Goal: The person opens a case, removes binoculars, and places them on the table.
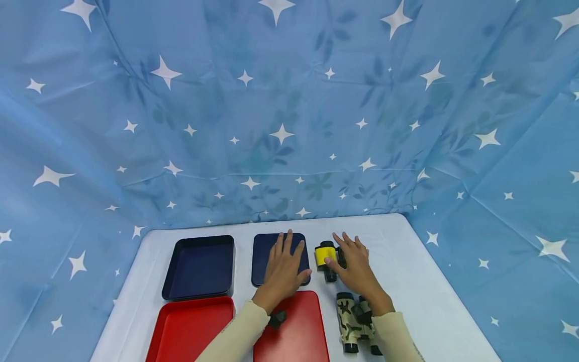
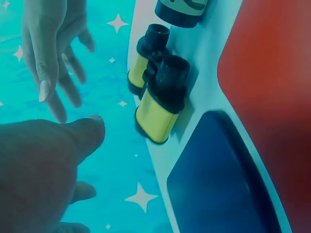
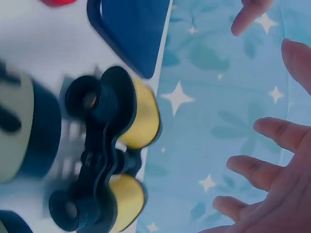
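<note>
My left hand (image 1: 282, 269) hovers over a dark blue lid-like panel (image 1: 261, 256), fingers spread and holding nothing. The right hand (image 1: 356, 266) is above a pair of yellow and black binoculars (image 1: 323, 254) and partly covers it in the head view. In the right wrist view the fingers of this hand (image 3: 272, 182) are apart from the binoculars (image 3: 146, 116). The left wrist view also shows a gap between the left hand (image 2: 43, 165) and the yellow binoculars (image 2: 158, 114). Camouflage binoculars (image 1: 346, 319) lie near the right forearm, partly hidden by the sleeve.
A dark blue tray (image 1: 199, 266) and a red tray (image 1: 194, 322) stand at the left of the white table (image 1: 420, 281). Under the left forearm lies a red panel (image 1: 300, 334). Blue star-patterned cloth (image 1: 289, 100) surrounds the table.
</note>
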The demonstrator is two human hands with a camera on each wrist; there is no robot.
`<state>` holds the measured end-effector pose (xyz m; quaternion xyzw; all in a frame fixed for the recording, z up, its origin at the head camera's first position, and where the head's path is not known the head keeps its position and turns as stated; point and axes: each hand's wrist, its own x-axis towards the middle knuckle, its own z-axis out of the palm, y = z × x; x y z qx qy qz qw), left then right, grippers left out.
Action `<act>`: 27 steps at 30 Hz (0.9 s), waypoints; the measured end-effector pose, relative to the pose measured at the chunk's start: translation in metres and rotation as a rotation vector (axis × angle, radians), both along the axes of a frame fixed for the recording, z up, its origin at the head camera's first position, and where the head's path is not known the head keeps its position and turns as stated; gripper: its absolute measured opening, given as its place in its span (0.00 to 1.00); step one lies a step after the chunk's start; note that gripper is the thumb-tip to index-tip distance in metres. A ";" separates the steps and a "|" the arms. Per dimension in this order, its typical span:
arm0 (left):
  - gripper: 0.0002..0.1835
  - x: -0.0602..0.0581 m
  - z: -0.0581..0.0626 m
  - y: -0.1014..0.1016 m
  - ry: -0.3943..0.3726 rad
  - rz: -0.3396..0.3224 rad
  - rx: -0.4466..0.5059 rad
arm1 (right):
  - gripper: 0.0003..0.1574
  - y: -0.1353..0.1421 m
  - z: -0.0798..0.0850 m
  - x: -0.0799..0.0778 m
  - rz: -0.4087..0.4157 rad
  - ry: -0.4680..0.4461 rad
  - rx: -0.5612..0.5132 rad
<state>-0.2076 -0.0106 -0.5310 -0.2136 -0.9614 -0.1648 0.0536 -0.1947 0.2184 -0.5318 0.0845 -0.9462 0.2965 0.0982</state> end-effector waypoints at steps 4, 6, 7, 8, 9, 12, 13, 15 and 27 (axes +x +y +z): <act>0.44 0.010 0.004 -0.015 0.000 0.018 -0.017 | 0.48 -0.018 0.003 0.010 0.023 0.021 0.036; 0.45 0.016 0.006 -0.022 -0.009 0.027 -0.020 | 0.48 -0.027 0.003 0.015 0.033 0.018 0.070; 0.45 0.018 0.007 -0.025 -0.016 0.032 -0.021 | 0.48 -0.032 0.004 0.018 0.038 0.019 0.088; 0.45 0.021 0.008 -0.027 -0.023 0.038 -0.027 | 0.48 -0.037 0.004 0.020 0.044 0.013 0.105; 0.45 0.023 0.009 -0.030 -0.032 0.043 -0.030 | 0.49 -0.041 0.005 0.023 0.050 0.004 0.115; 0.45 0.028 0.012 -0.037 -0.051 0.052 -0.031 | 0.50 -0.053 0.008 0.029 0.065 -0.033 0.131; 0.45 0.030 0.013 -0.039 -0.052 0.054 -0.030 | 0.50 -0.057 0.009 0.030 0.068 -0.041 0.143; 0.45 0.033 0.016 -0.044 -0.056 0.055 -0.019 | 0.50 -0.062 0.012 0.033 0.076 -0.073 0.158; 0.41 0.045 0.038 -0.066 -0.033 0.053 -0.044 | 0.47 -0.071 0.027 0.038 0.122 -0.108 0.187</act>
